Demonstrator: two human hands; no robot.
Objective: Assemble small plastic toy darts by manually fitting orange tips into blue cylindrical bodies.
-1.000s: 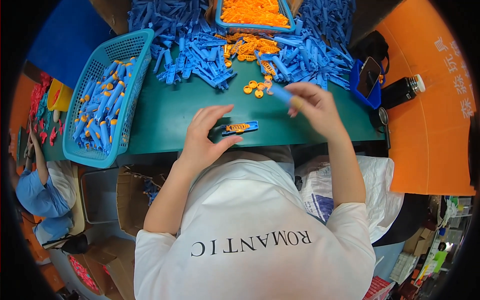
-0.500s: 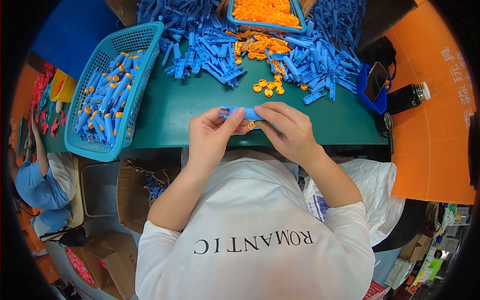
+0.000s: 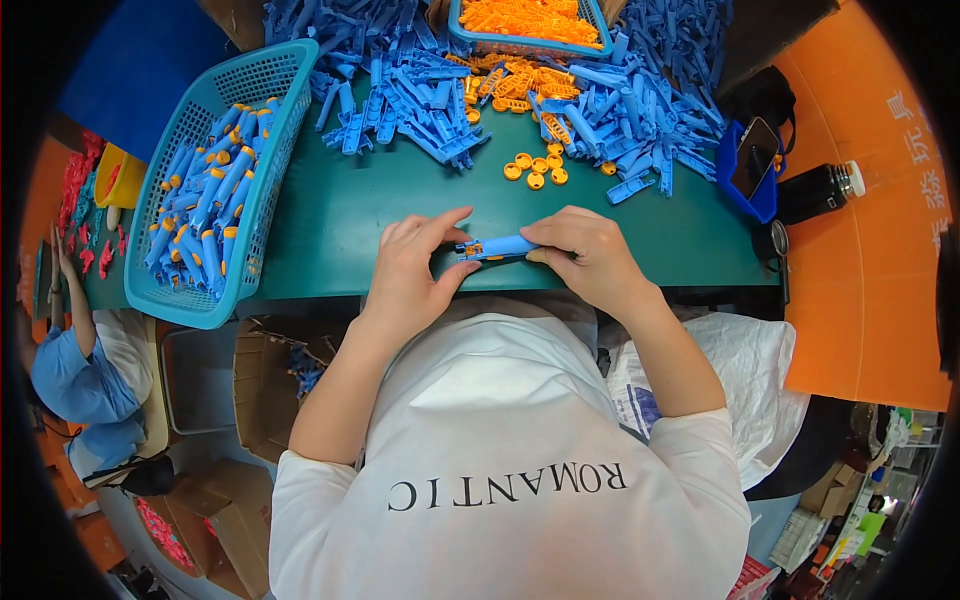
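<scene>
Between my hands, over the near side of the table, is a blue plastic tube-shaped toy part (image 3: 503, 246) with orange pieces showing inside its left end. My right hand (image 3: 592, 252) pinches its right end between thumb and fingers. Around the left end, my left hand (image 3: 408, 272) has thumb and forefinger spread apart, the thumb tip close to the part; whether it touches is unclear. Beyond my hands lie several small round orange caps (image 3: 536, 170).
A blue basket (image 3: 262, 215) of blue tubes with orange ends stands at left. Piles of blue half-shells (image 3: 420, 105) and orange pieces (image 3: 520, 80) cover the far table. An orange-filled basket (image 3: 530, 48), blue bin (image 3: 745, 185) and black bottle (image 3: 812, 197) stand beyond. Another person (image 3: 85, 365) sits at far left.
My left thumb and fingers have come off the part and spread apart. The blue halves, apart before, now lie together as one tube in my right hand.
</scene>
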